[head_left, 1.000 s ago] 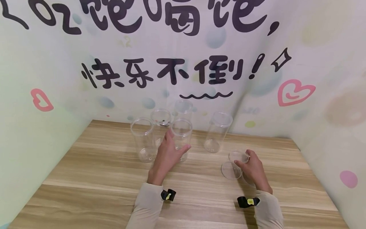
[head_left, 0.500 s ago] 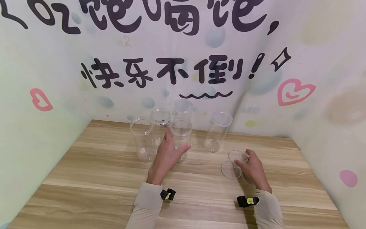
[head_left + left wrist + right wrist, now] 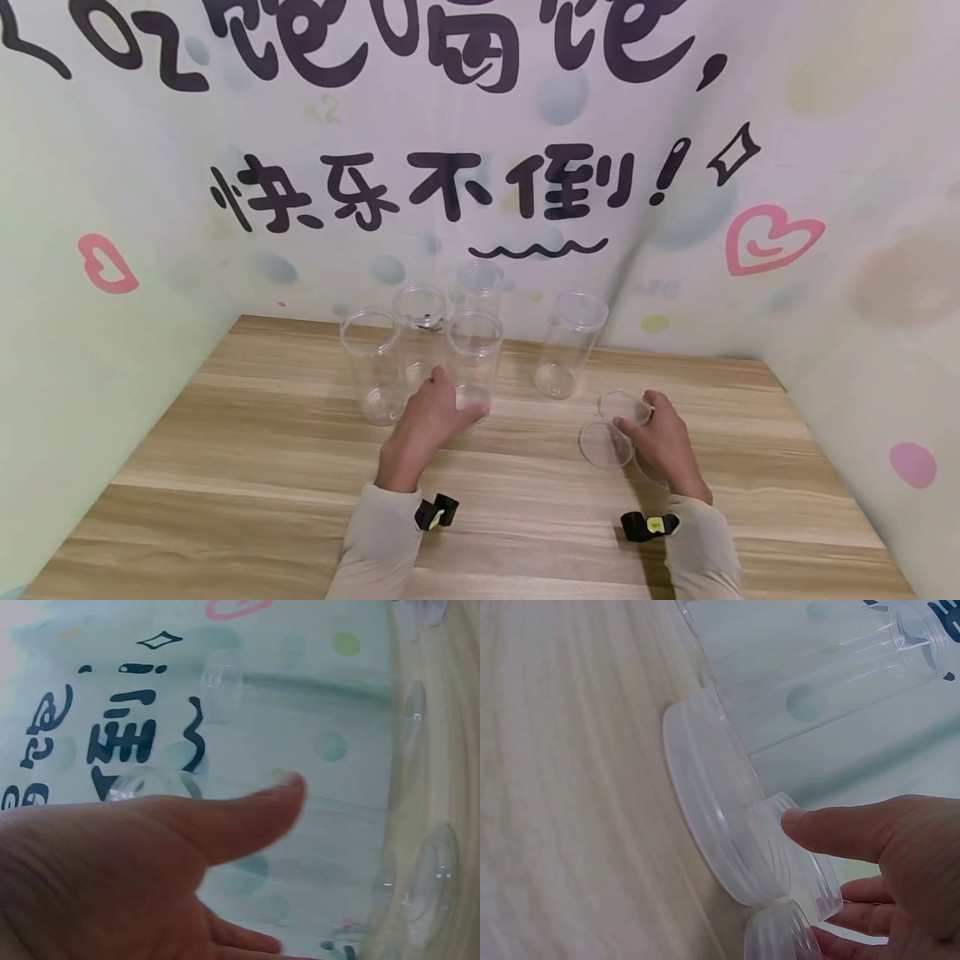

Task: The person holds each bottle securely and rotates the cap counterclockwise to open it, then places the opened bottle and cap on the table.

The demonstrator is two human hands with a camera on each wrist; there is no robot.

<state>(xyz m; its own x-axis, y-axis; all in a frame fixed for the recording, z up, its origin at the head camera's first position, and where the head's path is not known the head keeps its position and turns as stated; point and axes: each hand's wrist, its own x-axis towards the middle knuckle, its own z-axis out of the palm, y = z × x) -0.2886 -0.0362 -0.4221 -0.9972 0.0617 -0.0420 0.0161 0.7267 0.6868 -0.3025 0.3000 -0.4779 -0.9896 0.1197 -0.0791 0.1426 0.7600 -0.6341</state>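
Observation:
In the head view, my left hand (image 3: 423, 425) is at the lower part of a clear plastic jar (image 3: 474, 333), thumb in front and fingers toward its left side. The left wrist view shows the thumb extended and apart from the fingers; contact with the jar is unclear. My right hand (image 3: 667, 442) pinches a clear round lid (image 3: 810, 862) between thumb and fingers, low over the table. Beside it lie a second lid (image 3: 606, 446) and a third lid (image 3: 651, 468), partly hidden under the hand.
More open-topped clear jars stand upright: a front left jar (image 3: 371, 333), one behind it (image 3: 422, 304), a back jar (image 3: 480, 283) near the wall, and a jar (image 3: 570, 346) standing apart on the right. Printed walls enclose the wooden table (image 3: 247, 467).
My left hand has slid down and slightly back along the front jar, toward its base. The right hand and the lids stay where they were.

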